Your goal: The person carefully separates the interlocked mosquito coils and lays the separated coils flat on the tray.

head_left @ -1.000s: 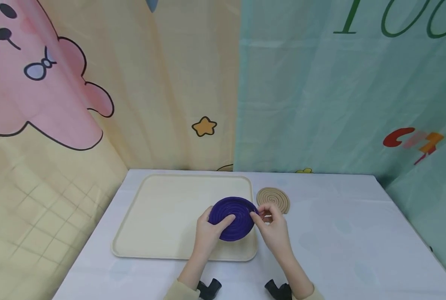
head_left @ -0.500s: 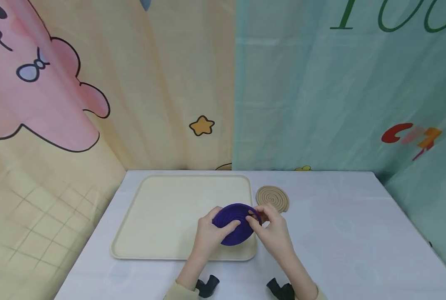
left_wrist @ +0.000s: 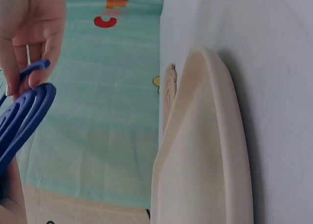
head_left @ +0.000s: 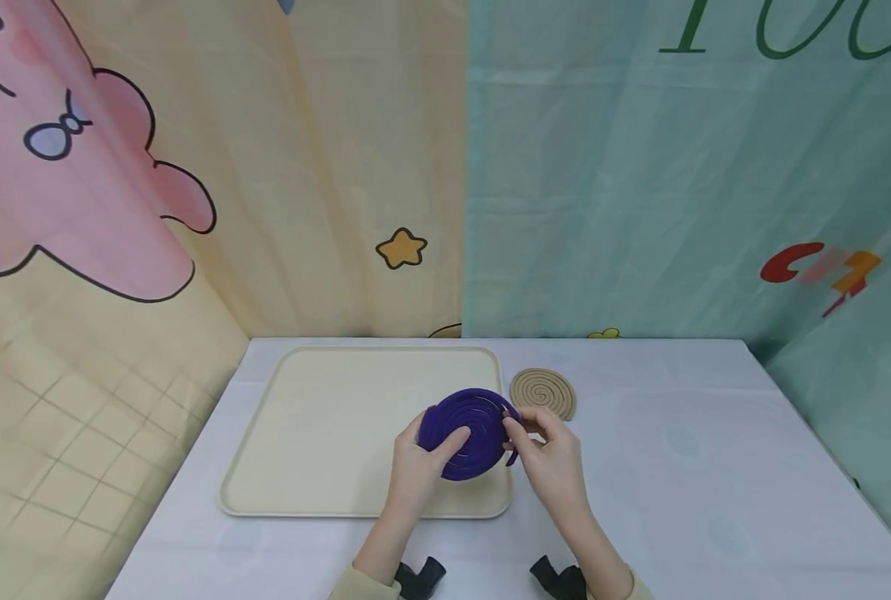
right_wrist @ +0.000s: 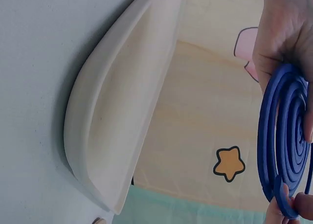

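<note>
My left hand (head_left: 413,468), fingers curled, grips the purple coil (head_left: 481,427) by its left side, above the right part of the cream tray (head_left: 317,433); my right hand (head_left: 556,460) pinches its loose end. The beige coil (head_left: 543,392) lies on the counter (head_left: 685,475), right of the tray.

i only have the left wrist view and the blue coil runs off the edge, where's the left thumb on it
Observer: In the head view, the left hand has its thumb lying against the face of the blue coil.
Operator: ok and that tan coil past the tray rim, in it or not
Observer: It's outside, on the white table, just right of the tray.
Operator: which end of the tray does the blue coil overlap in the head view
Observer: The right-hand end.
</note>
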Tool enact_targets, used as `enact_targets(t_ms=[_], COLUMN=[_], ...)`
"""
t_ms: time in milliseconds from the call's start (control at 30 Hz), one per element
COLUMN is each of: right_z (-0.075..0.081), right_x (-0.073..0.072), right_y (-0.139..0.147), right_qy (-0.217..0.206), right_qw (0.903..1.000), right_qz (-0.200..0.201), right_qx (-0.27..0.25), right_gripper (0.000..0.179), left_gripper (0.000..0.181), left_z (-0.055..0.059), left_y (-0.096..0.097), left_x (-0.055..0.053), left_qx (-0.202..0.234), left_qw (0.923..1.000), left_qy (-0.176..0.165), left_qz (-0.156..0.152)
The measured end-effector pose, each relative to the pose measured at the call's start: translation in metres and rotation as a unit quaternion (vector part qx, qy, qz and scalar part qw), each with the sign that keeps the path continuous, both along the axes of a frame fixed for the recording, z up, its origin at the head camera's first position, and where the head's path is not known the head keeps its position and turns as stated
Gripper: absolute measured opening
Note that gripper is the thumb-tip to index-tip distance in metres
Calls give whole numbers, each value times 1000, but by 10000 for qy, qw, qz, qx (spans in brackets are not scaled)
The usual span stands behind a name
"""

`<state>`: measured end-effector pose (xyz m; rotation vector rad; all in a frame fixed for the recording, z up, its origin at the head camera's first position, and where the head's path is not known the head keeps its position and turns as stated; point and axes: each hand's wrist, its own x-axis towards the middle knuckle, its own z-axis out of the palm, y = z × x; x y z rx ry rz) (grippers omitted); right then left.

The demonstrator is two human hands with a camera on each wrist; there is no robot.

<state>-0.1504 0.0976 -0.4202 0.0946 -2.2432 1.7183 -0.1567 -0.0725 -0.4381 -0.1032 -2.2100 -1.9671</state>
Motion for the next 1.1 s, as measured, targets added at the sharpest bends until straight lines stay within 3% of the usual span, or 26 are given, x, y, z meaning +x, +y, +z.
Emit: enact_targets(t_ms=[100, 200, 300, 400, 533, 633, 733, 800, 933, 1100], right_z=[0, 2, 2, 3, 4, 3, 1, 1, 2, 1], right_x=[0, -2, -3, -4, -3, -2, -1, -1, -3, -9], right_y=[-1, 0, 1, 3, 6, 9, 10, 10, 11, 12], right_qy=[-594, -952, -1184, -1281, -1126, -546, 87, 201, -425, -1237], right_qw=[9970, 9926, 9897, 9891, 9927, 9977, 9962, 9947, 9965, 9905], right_qz=[101, 161, 160, 180, 245, 307, 384, 444, 430, 506], right_qx=[-493, -734, -785, -700, -364, 244, 773, 903, 571, -317], right_gripper=[10, 12, 13, 14, 17, 18, 18, 17, 15, 18], left_gripper=[49, 49, 47, 45, 48, 50, 48, 46, 44, 42], left_z=[-1, -2, -3, -3, 1, 3, 5, 6, 9, 9], left_y=[3, 8, 9, 8, 3, 1, -1, -3, -5, -6], left_x=[0, 1, 1, 2, 4, 4, 4, 5, 5, 5], left_qx=[552, 809, 838, 536, -310, -859, -1091, -1109, -919, -387], left_qw=[9982, 9960, 9956, 9982, 9993, 9941, 9893, 9883, 9901, 9949], left_qy=[-100, -73, -61, -30, -45, -125, -189, -199, -239, -350], left_qz=[220, 378, 419, 274, -212, -652, -945, -1025, -1032, -858])
